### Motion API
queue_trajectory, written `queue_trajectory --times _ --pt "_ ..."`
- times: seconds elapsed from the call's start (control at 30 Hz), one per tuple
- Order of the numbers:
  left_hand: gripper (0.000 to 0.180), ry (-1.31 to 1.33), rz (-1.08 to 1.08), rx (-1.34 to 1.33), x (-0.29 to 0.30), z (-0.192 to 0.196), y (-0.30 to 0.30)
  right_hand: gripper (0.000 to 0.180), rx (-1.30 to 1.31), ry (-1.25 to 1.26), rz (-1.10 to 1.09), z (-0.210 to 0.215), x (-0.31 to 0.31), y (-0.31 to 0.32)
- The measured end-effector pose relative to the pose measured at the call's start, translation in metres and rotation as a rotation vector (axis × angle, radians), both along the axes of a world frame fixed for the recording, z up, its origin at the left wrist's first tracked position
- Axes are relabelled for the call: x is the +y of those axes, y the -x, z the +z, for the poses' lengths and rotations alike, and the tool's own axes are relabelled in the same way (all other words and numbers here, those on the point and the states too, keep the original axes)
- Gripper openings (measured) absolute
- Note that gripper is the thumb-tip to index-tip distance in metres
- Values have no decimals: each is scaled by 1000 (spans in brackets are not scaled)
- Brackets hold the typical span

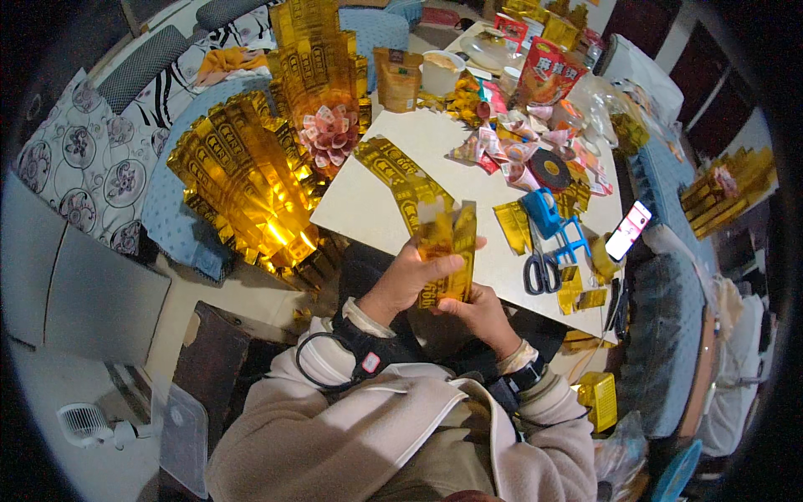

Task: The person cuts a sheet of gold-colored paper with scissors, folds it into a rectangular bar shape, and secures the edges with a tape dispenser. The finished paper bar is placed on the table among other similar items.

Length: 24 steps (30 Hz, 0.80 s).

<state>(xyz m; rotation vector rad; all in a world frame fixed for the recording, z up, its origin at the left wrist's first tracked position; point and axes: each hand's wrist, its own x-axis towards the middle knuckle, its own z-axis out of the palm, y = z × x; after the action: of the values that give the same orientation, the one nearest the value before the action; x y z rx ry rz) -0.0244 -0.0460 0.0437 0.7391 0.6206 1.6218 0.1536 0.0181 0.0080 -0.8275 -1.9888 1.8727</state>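
Bare white table (368,205) left of the hands; scissors (542,269) and tape dispenser (544,211) crowd the right

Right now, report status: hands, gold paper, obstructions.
Left hand and right hand both gripping folded gold paper above table edge. Scissors lie right, apart. Nothing blocking.

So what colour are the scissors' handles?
Black on the scissors, lying on the white table; the head view shows it.

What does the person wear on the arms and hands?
Both hands are bare: the left hand and the right hand have no gloves. The sleeves are pale beige fleece with lighter ribbed cuffs. Each wrist carries a black strap; the left one has a small white and red tag, and a thin black cable loops from it.
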Motion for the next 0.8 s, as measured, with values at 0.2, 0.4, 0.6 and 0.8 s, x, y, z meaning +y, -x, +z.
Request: queue_trajectory --times 0.2,0.4,0.6,0.8 --pt "64 -3 214 354 6 -15 -10 68 171 -449 -94 14 0 15" --pt "67 -176 205 351 24 -20 -10 60 127 -454 -58 20 28 11" --pt "63 -39 -1 238 34 -17 -7 62 73 -418 -95 3 40 2" --pt "38 58 -55 147 50 -24 -17 60 77 -317 -102 -9 47 -5"
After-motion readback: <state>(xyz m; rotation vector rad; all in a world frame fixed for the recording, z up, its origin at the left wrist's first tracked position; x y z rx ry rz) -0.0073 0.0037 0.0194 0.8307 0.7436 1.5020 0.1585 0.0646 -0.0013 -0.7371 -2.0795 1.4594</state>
